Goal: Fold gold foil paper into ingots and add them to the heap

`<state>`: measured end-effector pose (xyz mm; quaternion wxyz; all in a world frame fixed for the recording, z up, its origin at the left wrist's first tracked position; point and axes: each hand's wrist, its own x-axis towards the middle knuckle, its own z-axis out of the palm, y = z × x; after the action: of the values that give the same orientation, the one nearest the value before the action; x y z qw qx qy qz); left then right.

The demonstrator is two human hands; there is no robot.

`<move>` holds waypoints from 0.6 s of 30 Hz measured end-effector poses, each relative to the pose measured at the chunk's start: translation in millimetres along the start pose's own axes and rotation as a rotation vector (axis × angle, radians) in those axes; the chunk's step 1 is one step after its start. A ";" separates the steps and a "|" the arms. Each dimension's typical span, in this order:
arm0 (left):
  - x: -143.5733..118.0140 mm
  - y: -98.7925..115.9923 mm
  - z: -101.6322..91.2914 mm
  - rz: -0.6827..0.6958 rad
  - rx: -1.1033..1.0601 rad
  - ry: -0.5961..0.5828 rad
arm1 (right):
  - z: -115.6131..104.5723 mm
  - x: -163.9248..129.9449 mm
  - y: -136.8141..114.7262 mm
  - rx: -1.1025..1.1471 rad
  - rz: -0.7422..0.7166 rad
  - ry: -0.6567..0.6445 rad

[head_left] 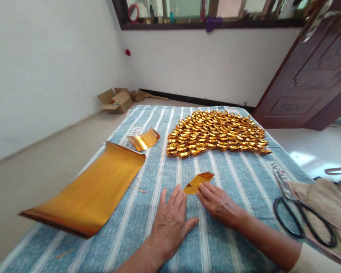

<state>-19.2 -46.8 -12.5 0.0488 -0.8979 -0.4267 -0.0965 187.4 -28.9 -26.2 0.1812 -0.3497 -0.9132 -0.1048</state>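
Note:
A piece of gold foil paper, with its corners folded over, lies flat on the striped tablecloth. My right hand has its fingers pressed together on the near right edge of this paper. Flat on the cloth, my left hand has its fingers stretched out and its thumb apart; the fingertips reach the paper's left corner. Beyond both hands, many folded gold paper ingots stand packed in rows. To the left lie a large curled gold sheet and a smaller stack of curled gold paper.
Black-handled scissors lie at the right edge, beside a beige woven cloth. Thin gold scraps dot the tablecloth. An open cardboard box sits on the floor at the far left. A brown door stands at the right.

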 end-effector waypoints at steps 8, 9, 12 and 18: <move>4.3 0.5 -3.5 -0.045 -0.002 -0.046 | -0.4 -5.7 -2.3 -0.058 0.019 -0.037; 5.3 0.9 -4.6 -0.049 0.000 -0.050 | -1.2 -5.4 -3.4 -0.071 0.023 -0.052; 9.6 2.3 -6.8 -0.049 0.002 -0.047 | -2.6 -5.2 -6.1 -0.102 0.047 -0.085; 25.3 -1.0 -8.1 -0.020 -0.056 -0.009 | -0.8 -10.5 -4.3 -0.001 0.143 0.037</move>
<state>-5.4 -28.4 0.9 0.0206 -0.8949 -0.4332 -0.1049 191.9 -38.6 -30.0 0.2049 -0.4119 -0.8824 -0.0985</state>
